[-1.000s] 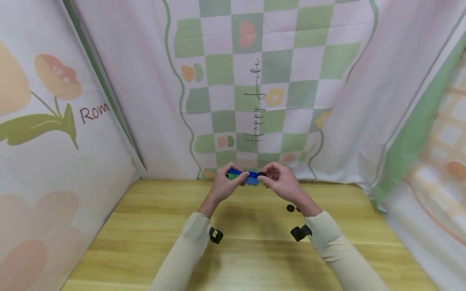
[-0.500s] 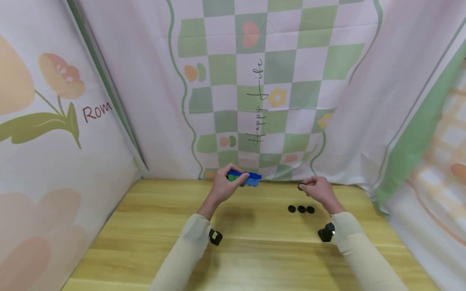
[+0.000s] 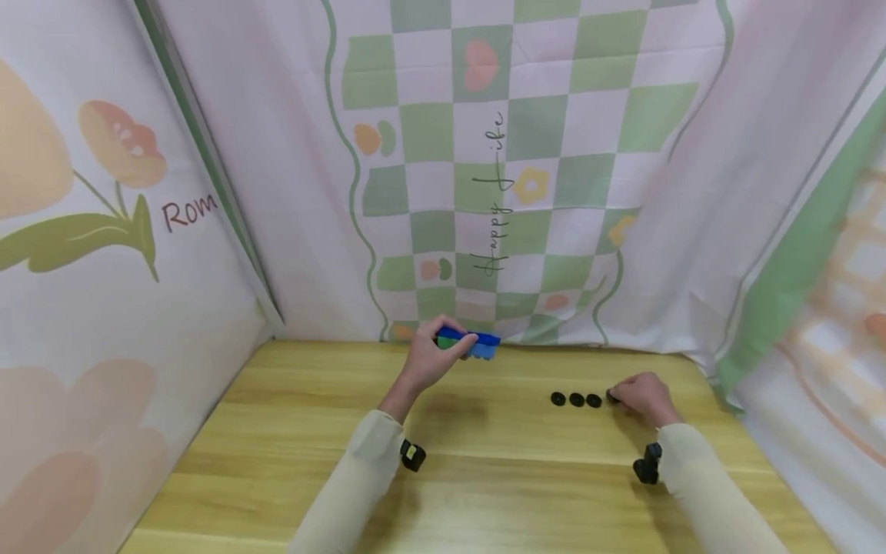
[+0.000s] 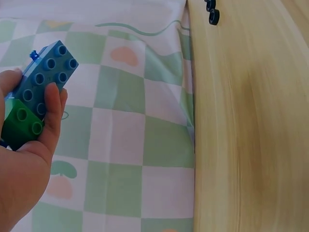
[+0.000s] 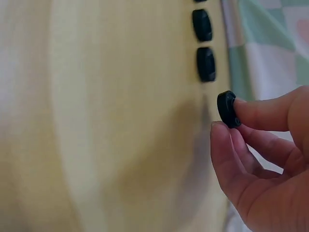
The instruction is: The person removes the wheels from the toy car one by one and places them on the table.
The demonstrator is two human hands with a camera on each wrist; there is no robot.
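Note:
My left hand (image 3: 431, 358) holds a joined piece of building bricks above the back of the table. In the left wrist view its light blue brick (image 4: 50, 70) shows round studs, and a green brick (image 4: 22, 124) sits beside it near the palm. A darker blue base (image 3: 488, 339) runs along its upper side in the head view. On the right, my right hand (image 3: 645, 397) pinches a small black toy wheel (image 5: 227, 109) between thumb and fingers, close to the tabletop. Left of it lies a row of 3 more black wheels (image 3: 577, 399).
The wooden table (image 3: 291, 462) ends at a hanging checkered cloth (image 3: 477, 192) close behind the left hand. Patterned cloth (image 3: 83, 323) also encloses the left side. A black wrist camera (image 3: 647, 463) sits on each wrist.
My right hand has left the brick piece with a wheel and moved right and down to the end of the wheel row. The left hand stays nearly in place, still holding the bricks.

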